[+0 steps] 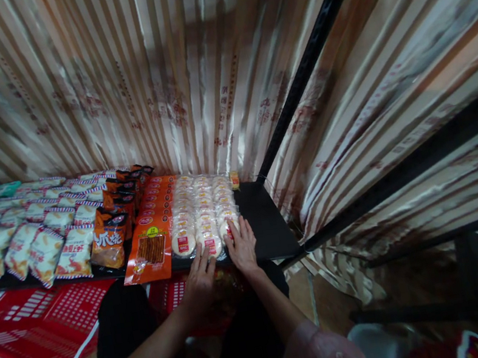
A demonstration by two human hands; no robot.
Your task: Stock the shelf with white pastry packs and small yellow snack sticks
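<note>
Rows of round white wrapped crackers (205, 216) with small red labels lie on a black shelf (267, 211). My left hand (200, 275) rests at the front of the middle row, its fingers extended on or beside the nearest pack. My right hand (242, 245) lies against the front of the right-hand row, fingers stretched out over the wrapping. Neither hand grips anything that I can see. Left of the crackers is a flat orange snack packet (148, 253) with brown sticks showing through its window.
Orange-and-black snack bags (108, 239) and several white snack bags (73, 251) fill the shelf's left. Red baskets (56, 322) stand below. A black upright post (297, 88) rises at the shelf's right corner. Striped curtains (183, 71) hang behind.
</note>
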